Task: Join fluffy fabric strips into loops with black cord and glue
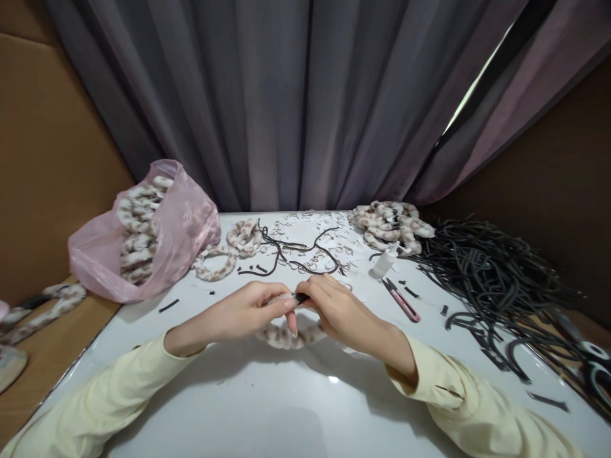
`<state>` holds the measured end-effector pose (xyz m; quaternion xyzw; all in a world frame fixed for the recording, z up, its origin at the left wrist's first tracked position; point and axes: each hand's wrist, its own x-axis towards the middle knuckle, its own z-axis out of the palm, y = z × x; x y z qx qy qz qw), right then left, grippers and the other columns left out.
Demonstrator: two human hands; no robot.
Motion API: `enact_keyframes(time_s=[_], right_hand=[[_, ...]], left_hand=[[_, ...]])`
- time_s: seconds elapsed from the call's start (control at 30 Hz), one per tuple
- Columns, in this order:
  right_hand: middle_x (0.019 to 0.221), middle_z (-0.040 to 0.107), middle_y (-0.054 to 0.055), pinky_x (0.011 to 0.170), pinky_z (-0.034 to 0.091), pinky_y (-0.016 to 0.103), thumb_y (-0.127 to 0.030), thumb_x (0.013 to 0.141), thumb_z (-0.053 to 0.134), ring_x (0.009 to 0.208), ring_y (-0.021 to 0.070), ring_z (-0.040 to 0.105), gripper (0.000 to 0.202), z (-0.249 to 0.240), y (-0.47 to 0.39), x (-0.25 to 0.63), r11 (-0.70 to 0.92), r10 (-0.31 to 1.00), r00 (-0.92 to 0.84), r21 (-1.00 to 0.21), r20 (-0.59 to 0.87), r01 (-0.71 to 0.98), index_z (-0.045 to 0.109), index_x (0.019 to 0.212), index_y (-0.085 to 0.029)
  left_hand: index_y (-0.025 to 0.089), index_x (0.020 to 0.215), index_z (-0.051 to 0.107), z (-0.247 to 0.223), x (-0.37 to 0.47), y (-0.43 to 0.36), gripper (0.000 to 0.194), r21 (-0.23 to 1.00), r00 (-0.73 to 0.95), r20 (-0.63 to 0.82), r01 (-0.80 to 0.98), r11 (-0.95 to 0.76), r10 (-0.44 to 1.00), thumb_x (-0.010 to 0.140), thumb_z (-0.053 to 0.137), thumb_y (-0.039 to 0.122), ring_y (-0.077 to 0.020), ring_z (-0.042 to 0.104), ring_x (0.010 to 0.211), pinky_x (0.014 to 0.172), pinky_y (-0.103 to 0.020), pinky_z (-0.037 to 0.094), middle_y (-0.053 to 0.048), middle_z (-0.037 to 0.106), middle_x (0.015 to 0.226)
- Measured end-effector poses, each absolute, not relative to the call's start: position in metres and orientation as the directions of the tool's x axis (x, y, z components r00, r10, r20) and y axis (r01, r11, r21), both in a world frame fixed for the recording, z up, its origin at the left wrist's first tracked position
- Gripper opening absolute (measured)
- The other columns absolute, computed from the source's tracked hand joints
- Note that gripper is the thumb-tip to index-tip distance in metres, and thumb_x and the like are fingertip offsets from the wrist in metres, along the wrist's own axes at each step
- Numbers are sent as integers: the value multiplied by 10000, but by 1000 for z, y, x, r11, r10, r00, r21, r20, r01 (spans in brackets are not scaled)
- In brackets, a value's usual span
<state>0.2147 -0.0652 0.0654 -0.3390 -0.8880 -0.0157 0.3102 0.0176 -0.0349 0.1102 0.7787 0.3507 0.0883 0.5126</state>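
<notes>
A spotted furry ring [289,337] hangs in a loop below my two hands, close over the white table [214,394]. My left hand [252,308] pinches one pale end of it between thumb and fingers. At the meeting point, my right hand [337,308] has its fingers closed on a short black end [300,297]. The two hands almost touch, and the fingers partly hide the joint between the ends.
A pink bag [191,216] of furry rings stands at the left. Behind my hands are loose black cords [274,254] and scraps. Right of them lie a small bottle [386,261], red-handled snips [403,302], furry tubes [391,222] and a black cord heap [491,261].
</notes>
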Motion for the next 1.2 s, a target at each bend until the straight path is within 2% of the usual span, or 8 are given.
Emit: enact_keyframes(time_s=[0.17,0.33,0.57,0.73,0.97,1.03,1.1,1.2], right_hand=[[783,558,52,646,372,278,-104,908,401,701,162,458,119,68,-65,212,755,584,-546,-156,600,636,476,994,-138],[773,564,58,629,397,290,-158,930,390,684,163,457,95,70,-64,212,784,531,-584,-94,614,614,470,978,-141],[914,562,80,714,475,269,-133,922,393,840,153,533,133,71,-61,219,811,577,-604,-302,550,501,454,1037,-162],[874,540,71,675,479,261,-64,894,364,778,144,521,173,66,-62,217,798,596,-597,-310,537,517,456,1003,-161],[802,544,62,618,457,254,-117,921,357,707,144,496,99,60,-63,210,787,574,-532,-238,623,570,441,959,-152],[861,571,83,660,456,282,-137,924,384,753,158,506,83,61,-64,209,785,531,-522,-156,667,600,443,981,-150],[946,582,119,712,447,328,-122,908,413,841,193,508,92,62,-65,208,774,470,-548,-24,692,633,455,988,-137],[1000,578,149,751,429,370,-81,875,441,938,243,489,114,63,-66,206,738,430,-604,124,671,663,491,973,-111]], left_hand=[[143,658,580,109,18,-34,386,907,725,-189,387,-165,663,880,419,415,-74,304,493,467,-201,246,48,387,553],[137,615,519,102,20,-31,360,956,735,-239,292,23,635,857,457,396,-68,328,507,477,-206,241,18,496,617],[151,575,453,103,23,-32,316,963,721,-258,247,109,644,818,491,348,-57,276,469,456,-210,203,46,428,572],[154,554,444,102,24,-34,343,957,717,-262,281,76,647,824,470,364,-59,264,454,449,-219,192,55,384,528],[166,507,386,98,24,-33,401,960,709,-254,269,81,658,810,485,410,-60,242,429,440,-230,161,64,331,466],[167,507,377,97,25,-32,390,964,688,-249,244,106,682,804,496,391,-60,236,430,436,-230,147,66,317,466],[168,510,372,96,25,-32,382,966,669,-247,229,122,701,803,504,375,-61,230,433,435,-229,138,70,301,468],[169,508,359,96,26,-33,380,966,650,-239,232,111,721,808,502,354,-61,230,436,435,-227,144,70,293,469]])
